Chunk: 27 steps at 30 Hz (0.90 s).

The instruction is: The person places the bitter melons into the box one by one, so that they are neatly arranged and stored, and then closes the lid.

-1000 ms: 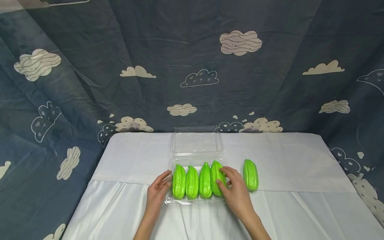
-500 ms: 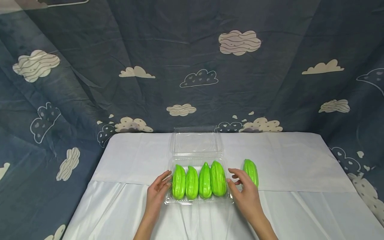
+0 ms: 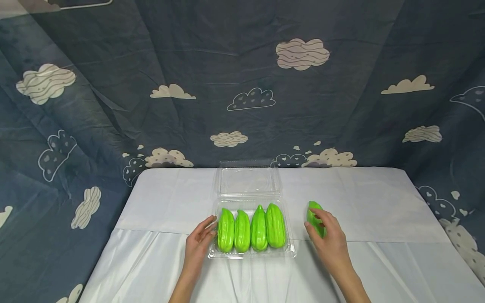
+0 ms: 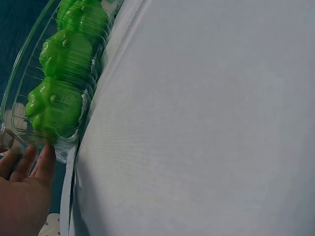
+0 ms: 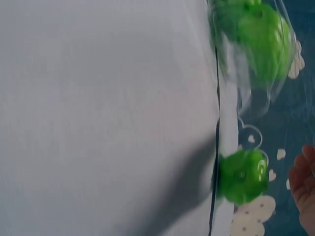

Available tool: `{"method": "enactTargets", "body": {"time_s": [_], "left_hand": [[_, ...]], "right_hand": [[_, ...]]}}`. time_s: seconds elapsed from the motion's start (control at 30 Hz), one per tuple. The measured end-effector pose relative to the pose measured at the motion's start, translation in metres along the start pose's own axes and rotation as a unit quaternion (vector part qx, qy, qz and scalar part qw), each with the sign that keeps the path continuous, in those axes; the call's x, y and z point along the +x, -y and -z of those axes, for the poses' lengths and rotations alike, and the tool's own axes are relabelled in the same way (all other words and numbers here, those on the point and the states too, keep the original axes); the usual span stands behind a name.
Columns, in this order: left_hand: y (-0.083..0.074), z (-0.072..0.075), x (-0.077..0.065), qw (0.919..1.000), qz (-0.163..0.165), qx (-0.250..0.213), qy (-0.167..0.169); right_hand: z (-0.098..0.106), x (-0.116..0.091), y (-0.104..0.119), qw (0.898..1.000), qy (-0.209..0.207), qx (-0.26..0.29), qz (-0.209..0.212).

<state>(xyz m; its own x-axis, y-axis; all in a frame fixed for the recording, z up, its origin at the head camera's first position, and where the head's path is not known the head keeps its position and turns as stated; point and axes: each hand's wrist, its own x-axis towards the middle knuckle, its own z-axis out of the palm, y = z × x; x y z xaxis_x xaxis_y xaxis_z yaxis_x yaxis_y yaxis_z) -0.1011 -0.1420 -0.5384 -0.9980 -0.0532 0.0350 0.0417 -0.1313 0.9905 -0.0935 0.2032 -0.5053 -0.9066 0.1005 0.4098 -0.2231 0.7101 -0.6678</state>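
The empty right hand (image 3: 330,244), fingers apart, is by the lone, long green fruit (image 5: 243,177) on the white surface (image 3: 371,202); gripping its middle softly looks best, while the loose left hand (image 3: 198,243) touches the clear plastic box (image 3: 289,251).

Your left hand (image 3: 198,240) and your right hand (image 3: 330,242) are both bare, the fingers (image 4: 46,166) slim with rounded tips. Directly behind each hand, the wrist narrows; farther back from it, your left forearm (image 3: 181,287) and your right forearm (image 3: 352,283) are bare and slender, smooth in outline up to where the head view cuts them off.
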Motion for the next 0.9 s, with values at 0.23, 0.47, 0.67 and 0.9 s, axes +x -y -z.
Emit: {"method": "enactTargets", "body": {"time_s": [0.23,0.47,0.67,0.9], "left_hand": [[0.001,0.0,0.0,1.0,0.004,0.004,-0.004],[0.0,-0.001,0.001,0.9999,0.012,0.003,-0.007],[-0.001,0.0,0.001,0.9998,0.016,0.008,-0.01],[-0.002,-0.002,0.001,0.9997,0.016,0.01,-0.014]], "right_hand": [[0.005,0.005,-0.015,1.0,-0.001,-0.022,-0.019],[0.004,0.008,-0.025,0.996,0.031,-0.032,-0.075],[0.004,0.012,-0.028,0.988,0.066,-0.044,-0.136],[0.003,0.015,-0.031,0.977,0.095,-0.034,-0.186]]}}
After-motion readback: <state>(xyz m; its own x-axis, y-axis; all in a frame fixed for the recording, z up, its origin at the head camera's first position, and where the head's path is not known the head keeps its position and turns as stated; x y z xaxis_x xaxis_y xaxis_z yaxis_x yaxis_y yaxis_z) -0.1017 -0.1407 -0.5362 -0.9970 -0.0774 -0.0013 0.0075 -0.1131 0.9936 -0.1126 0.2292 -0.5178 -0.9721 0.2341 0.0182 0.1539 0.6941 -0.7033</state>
